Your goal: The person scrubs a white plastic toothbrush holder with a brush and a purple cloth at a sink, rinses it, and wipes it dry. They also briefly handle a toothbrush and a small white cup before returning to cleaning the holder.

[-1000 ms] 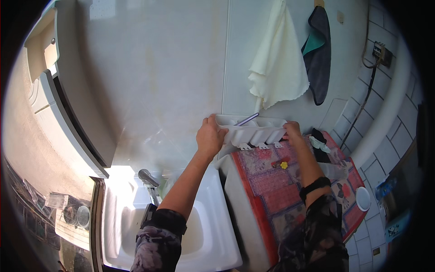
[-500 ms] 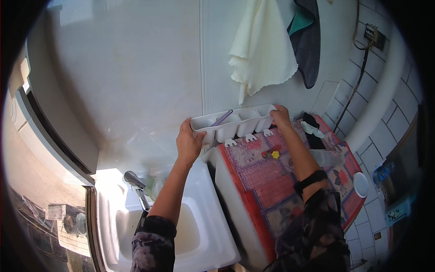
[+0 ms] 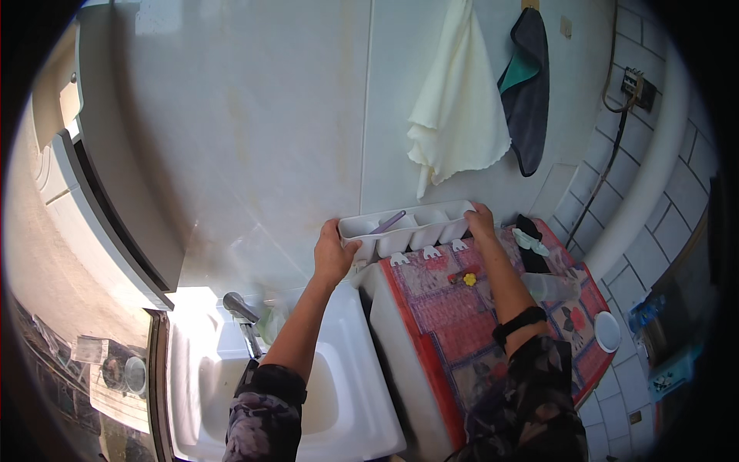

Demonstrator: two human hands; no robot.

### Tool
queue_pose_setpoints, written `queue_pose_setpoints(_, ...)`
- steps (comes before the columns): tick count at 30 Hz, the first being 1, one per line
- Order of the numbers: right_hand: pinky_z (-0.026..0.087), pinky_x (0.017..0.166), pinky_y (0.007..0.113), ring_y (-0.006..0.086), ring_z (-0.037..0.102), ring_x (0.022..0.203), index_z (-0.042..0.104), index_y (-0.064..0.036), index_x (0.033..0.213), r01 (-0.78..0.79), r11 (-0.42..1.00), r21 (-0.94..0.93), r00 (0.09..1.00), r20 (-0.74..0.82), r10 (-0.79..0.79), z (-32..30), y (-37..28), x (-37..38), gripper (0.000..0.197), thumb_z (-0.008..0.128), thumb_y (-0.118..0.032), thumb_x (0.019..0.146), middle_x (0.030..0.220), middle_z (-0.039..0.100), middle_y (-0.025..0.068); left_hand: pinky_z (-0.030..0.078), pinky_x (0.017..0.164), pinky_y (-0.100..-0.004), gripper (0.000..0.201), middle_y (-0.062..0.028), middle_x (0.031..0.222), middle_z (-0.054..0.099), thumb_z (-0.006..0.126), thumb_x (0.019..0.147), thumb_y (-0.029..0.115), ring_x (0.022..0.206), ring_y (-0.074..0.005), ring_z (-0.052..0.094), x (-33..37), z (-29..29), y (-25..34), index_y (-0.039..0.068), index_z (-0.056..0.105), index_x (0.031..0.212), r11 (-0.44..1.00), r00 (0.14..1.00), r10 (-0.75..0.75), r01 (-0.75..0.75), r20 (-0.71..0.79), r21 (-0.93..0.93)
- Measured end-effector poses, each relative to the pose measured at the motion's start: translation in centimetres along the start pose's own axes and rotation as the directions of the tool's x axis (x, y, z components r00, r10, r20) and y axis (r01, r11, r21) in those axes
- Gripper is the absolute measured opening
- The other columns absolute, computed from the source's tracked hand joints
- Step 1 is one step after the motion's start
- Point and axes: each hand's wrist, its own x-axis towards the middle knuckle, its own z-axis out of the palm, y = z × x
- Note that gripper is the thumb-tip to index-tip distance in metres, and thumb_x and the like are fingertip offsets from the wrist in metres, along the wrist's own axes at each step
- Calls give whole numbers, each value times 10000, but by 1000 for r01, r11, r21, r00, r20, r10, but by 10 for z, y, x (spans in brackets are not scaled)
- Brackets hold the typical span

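A long white cutlery drainer (image 3: pixel 412 229) with several compartments and small white feet is held against the tiled wall above the counter. My left hand (image 3: pixel 332 252) grips its left end and my right hand (image 3: pixel 481 223) grips its right end. A purple-handled utensil (image 3: pixel 386 224) lies in one of the left compartments. Under the drainer is a red patterned mat (image 3: pixel 477 323) with a small yellow item (image 3: pixel 469 279) on it.
A white sink (image 3: pixel 262 400) with a chrome tap (image 3: pixel 240 312) is at lower left. A cream towel (image 3: pixel 456 115) and a dark cloth (image 3: pixel 527 85) hang on the wall. A clear cup (image 3: pixel 550 287) and a white round lid (image 3: pixel 606 331) lie on the mat.
The drainer and both hands stay together at the wall; the view has shifted, so they sit slightly lower and more to the right than half a second ago.
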Motion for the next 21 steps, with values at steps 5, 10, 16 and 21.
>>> queue_pose_setpoints(5, 403, 877, 487, 238, 490, 1088, 359, -205, 1380, -265, 953, 148, 957, 165, 240, -3, -13, -15, 598, 537, -205, 809, 1230, 497, 74, 469, 799, -380, 566, -164, 1053, 543, 761, 704, 171, 932, -311, 561, 6, -5, 0, -11, 480, 1160, 994, 997, -59, 64, 51, -86)
queue_pose_setpoints(10, 389, 905, 517, 286, 489, 1101, 371, -183, 1371, -274, 913, 302, 947, 253, 200, -6, -6, -17, 569, 500, -190, 818, 1264, 477, 89, 468, 798, -379, 531, -145, 1039, 529, 765, 693, 178, 933, -311, 552, -11, -7, 17, 12, 517, 1131, 997, 999, -25, 26, 25, -68)
queue_pose_setpoints(16, 413, 889, 503, 283, 480, 1107, 377, -183, 1364, -278, 918, 284, 959, 146, 245, -5, -2, -6, 535, 499, -228, 845, 1244, 478, 102, 465, 793, -388, 506, -146, 1018, 540, 754, 701, 207, 923, -317, 547, 29, -14, 41, 3, 530, 1107, 996, 996, 87, -86, -24, 24)
queue_pose_setpoints(21, 354, 935, 573, 331, 461, 1153, 346, -164, 1381, -341, 828, 446, 940, 137, 314, -9, -4, -10, 522, 483, -316, 901, 1302, 451, 114, 446, 832, -398, 526, -147, 1054, 530, 752, 708, 237, 999, -331, 505, 37, -15, 82, -9, 529, 1117, 959, 956, 285, -283, -73, 30)
